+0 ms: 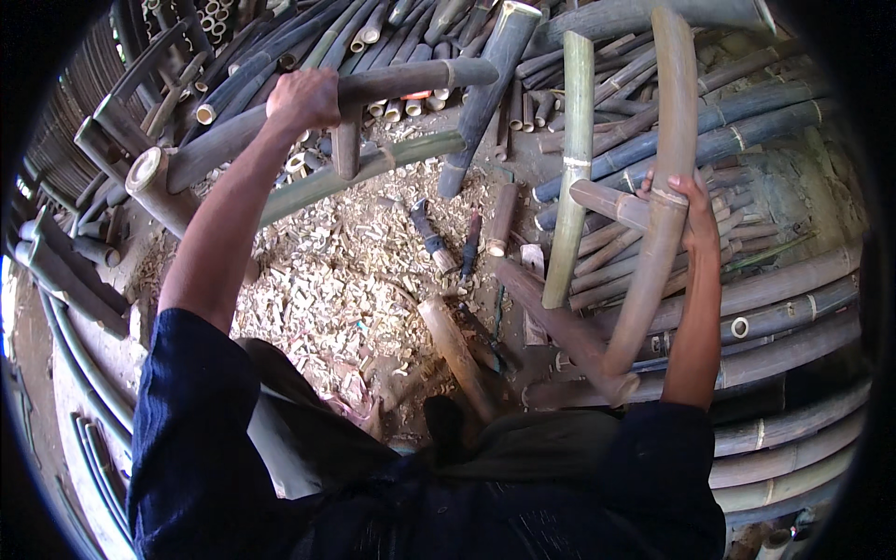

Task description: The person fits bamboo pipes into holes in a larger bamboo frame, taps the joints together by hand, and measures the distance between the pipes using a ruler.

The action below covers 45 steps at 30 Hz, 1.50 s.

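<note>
My left hand (303, 98) is closed around a brown bamboo rail (411, 80) at the upper left. That rail runs between a thick bamboo post (161, 191) and a dark, tilted bamboo post (487, 93). Below it lies a greenish bamboo rail (364, 175), with a short bamboo peg (346, 149) between the two. On the right, my right hand (689, 203) wraps round a brown bamboo upright (674, 112) where a short crosspiece (611, 203) meets it. A pale green bamboo upright (573, 159) stands beside it. The upright's lower end touches a slanting bamboo piece (565, 329).
Pale bamboo shavings (317, 289) cover the ground ahead of my knees. On them lie a dark-wrapped tool (431, 235), another dark tool (471, 245) and bamboo offcuts (502, 219). Stacked bamboo poles (784, 359) line the right; more cut poles (345, 28) are piled behind.
</note>
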Tool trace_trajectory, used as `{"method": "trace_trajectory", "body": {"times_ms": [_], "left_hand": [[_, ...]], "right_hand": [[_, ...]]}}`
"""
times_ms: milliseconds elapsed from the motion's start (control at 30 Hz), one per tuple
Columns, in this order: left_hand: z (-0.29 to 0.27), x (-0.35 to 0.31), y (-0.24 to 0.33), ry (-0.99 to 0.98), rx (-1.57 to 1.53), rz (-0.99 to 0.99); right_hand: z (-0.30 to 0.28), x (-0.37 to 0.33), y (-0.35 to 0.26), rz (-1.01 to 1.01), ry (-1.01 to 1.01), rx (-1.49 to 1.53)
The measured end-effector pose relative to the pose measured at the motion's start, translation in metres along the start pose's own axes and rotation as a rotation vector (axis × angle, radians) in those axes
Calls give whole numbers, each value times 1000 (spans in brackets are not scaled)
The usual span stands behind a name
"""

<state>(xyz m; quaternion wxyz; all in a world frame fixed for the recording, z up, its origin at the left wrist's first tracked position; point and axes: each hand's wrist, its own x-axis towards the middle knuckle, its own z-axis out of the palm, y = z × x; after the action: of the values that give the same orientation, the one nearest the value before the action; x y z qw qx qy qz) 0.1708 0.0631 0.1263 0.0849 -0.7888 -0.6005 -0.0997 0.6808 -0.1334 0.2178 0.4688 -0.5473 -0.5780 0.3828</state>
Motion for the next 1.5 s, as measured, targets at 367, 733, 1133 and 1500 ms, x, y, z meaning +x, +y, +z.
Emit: {"method": "trace_trajectory", "body": {"times_ms": [367, 733, 1133, 1500], "left_hand": [[-10, -9, 7, 12, -32, -13], [-11, -14, 11, 16, -56, 1], [-10, -7, 6, -7, -59, -6], [-5, 19, -23, -15, -40, -81]], "right_hand": [[-22, -39, 103, -27, 701, -854], [5, -44, 81, 304, 881, -1066], [-1, 35, 76, 405, 726, -1121], [-8, 116, 99, 529, 556, -1181]]}}
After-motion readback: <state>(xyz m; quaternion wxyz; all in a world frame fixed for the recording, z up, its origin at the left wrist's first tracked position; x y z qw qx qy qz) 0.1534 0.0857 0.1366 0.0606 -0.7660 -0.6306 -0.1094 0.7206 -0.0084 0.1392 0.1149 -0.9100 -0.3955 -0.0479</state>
